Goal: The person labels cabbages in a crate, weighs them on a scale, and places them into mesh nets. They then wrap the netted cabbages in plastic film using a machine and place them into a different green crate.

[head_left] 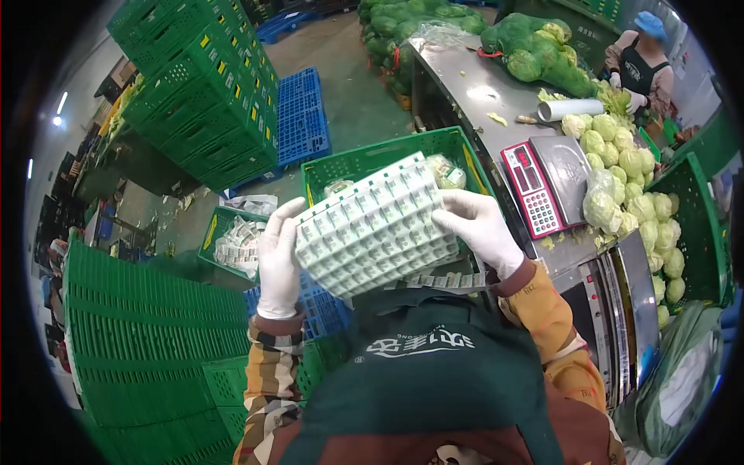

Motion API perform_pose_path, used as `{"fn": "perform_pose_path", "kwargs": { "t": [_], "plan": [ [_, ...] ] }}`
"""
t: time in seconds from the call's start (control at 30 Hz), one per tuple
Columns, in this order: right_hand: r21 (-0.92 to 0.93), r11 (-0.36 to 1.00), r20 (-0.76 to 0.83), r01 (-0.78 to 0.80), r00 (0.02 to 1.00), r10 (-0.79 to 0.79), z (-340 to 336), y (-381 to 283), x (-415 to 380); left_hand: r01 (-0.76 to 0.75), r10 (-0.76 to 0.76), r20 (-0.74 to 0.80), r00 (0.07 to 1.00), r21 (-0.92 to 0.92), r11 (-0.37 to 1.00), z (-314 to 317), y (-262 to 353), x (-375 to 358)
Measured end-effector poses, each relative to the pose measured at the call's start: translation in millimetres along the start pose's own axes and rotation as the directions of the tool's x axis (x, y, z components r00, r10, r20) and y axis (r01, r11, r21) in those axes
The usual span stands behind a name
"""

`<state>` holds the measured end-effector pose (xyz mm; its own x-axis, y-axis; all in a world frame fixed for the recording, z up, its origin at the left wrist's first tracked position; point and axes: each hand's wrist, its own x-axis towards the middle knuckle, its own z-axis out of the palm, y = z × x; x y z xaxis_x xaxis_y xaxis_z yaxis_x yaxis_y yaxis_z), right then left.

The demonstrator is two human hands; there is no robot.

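Note:
Between my two white-gloved hands is a label sheet (376, 232), white with rows of small printed labels, tilted in front of my apron. My left hand (280, 260) grips its left edge, thumb on the near side. At the upper right edge, my right hand (484, 231) pinches it between thumb and fingers. Behind and below the sheet stands a green crate (364, 153), mostly hidden by it. A wrapped cabbage (446, 173) shows in the crate's far right corner. More strips of labels (443, 280) lie just below the sheet, near my right wrist.
Right of me, a metal table (473, 85) bears a red-framed scale (532, 190), a film roll (570, 109) and piled cabbages (620, 155). A co-worker (642, 66) stands beyond. Stacked green crates (209, 85), blue pallets (302, 116) and a small crate of labels (236, 244) are left.

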<state>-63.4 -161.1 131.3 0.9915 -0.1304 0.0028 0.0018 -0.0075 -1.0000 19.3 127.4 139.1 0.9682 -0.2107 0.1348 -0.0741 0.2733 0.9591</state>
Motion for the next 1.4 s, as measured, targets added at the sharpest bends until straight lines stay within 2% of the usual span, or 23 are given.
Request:
{"fn": "perform_pose_path", "kwargs": {
  "t": [0.03,0.07,0.1,0.17,0.27,0.3,0.33,0.37,0.4,0.43,0.53,0.7,0.77,0.8,0.83,0.9,1.03,1.1,1.17,1.23,1.3,1.33,1.4],
  "plan": [
    [-0.001,1.0,0.0,-0.002,1.0,0.002,0.4,-1.4,3.6,0.017,-0.016,-0.002,1.0,0.123,0.992,-4.1,2.0,5.1],
    [-0.178,0.972,0.061,0.154,0.988,-0.145,0.7,-3.9,10.2,-0.306,0.368,0.011,0.93,0.579,0.756,-9.8,-2.2,16.7],
    [-0.334,0.891,0.14,0.308,0.951,-0.276,3.3,-4.9,15.3,-0.31,0.368,0.02,0.929,0.585,0.75,5.2,9.5,14.1],
    [-0.45,0.757,0.307,0.473,0.879,-0.366,19.5,-2.8,21.5,-0.612,0.376,0.484,0.79,0.662,0.433,40.0,32.3,10.3],
    [-0.471,0.657,0.519,0.589,0.787,-0.334,38.0,-19.5,20.3,-0.672,0.121,0.692,0.712,0.622,0.402,55.1,15.6,12.9],
    [-0.458,0.739,0.477,0.495,0.838,-0.266,36.9,-22.4,16.2,-0.672,0.118,0.694,0.711,0.62,0.404,51.3,15.7,12.1],
    [-0.438,0.811,0.431,0.388,0.882,-0.189,35.8,-25.2,12.5,-0.372,-0.068,0.545,0.836,0.653,0.66,45.0,15.2,8.9],
    [-0.393,0.88,0.41,0.266,0.908,-0.091,21.5,-28.9,8.7,-0.002,-0.304,0.405,0.862,0.603,0.798,37.0,14.5,5.9],
    [-0.387,0.872,0.344,0.3,0.924,-0.165,3.2,-23.7,8.1,-0.084,-0.198,0.386,0.901,0.603,0.794,27.5,13.9,4.5],
    [-0.386,0.86,0.277,0.333,0.931,-0.236,-15.4,-15.8,8.7,-0.002,-0.235,0.308,0.922,0.609,0.793,12.2,11.0,3.5],
    [-0.257,0.966,0.082,-0.035,0.995,0.058,-56.0,21.5,12.9,0.121,-0.255,0.231,0.939,0.471,0.874,-16.7,0.6,-5.0],
    [-0.021,0.983,0.154,-0.184,0.971,0.185,-26.8,122.6,10.9,0.079,-0.101,0.195,0.976,0.119,0.99,-39.9,-30.7,-15.4],
    [0.041,0.931,0.181,-0.362,0.919,0.349,-12.6,118.2,6.3,0.041,-0.058,0.206,0.977,0.085,0.996,-43.3,-40.2,-17.0],
    [0.448,0.747,0.315,-0.491,0.869,0.382,3.8,135.9,-0.2,0.042,-0.051,0.184,0.982,0.052,0.998,-45.5,-41.7,-20.2],
    [0.733,0.385,0.45,-0.56,0.825,0.342,23.2,140.1,-4.1,0.04,-0.043,0.161,0.986,0.021,0.999,-48.5,-43.2,-22.5],
    [0.829,0.307,0.374,-0.468,0.871,0.318,28.3,140.6,-3.5,0.047,-0.05,0.16,0.986,0.021,0.999,-60.8,-47.5,-25.6],
    [0.616,0.778,-0.119,-0.128,0.96,0.252,22.5,120.1,17.9,0.147,-0.152,-0.004,0.988,0.281,0.948,-85.8,-52.3,-27.9],
    [0.295,0.955,-0.234,-0.029,0.967,0.102,23.2,86.2,23.2,0.101,-0.162,0.034,0.986,0.652,0.751,-89.3,-54.4,-19.3],
    [0.144,0.989,-0.164,0.027,0.986,-0.003,31.3,54.8,18.4,-0.027,-0.081,0.108,0.991,0.745,0.666,-87.9,-58.4,-10.3],
    [-0.018,0.991,-0.01,0.134,0.991,-0.134,47.0,44.0,15.2,-0.192,0.225,0.005,0.974,0.541,0.819,-46.2,-35.4,-7.1],
    [-0.147,0.914,0.078,0.377,0.926,-0.369,63.2,44.0,13.0,-0.345,0.349,0.159,0.924,0.742,0.575,-42.5,-19.6,-0.7],
    [-0.149,0.909,0.115,0.389,0.92,-0.375,67.1,40.0,10.2,-0.383,0.327,0.23,0.917,0.74,0.553,-39.7,-13.0,1.3],
    [-0.156,0.905,0.143,0.396,0.915,-0.376,69.2,30.7,8.4,-0.274,0.159,0.232,0.96,0.646,0.713,-50.9,-11.9,0.4]
  ]
}}
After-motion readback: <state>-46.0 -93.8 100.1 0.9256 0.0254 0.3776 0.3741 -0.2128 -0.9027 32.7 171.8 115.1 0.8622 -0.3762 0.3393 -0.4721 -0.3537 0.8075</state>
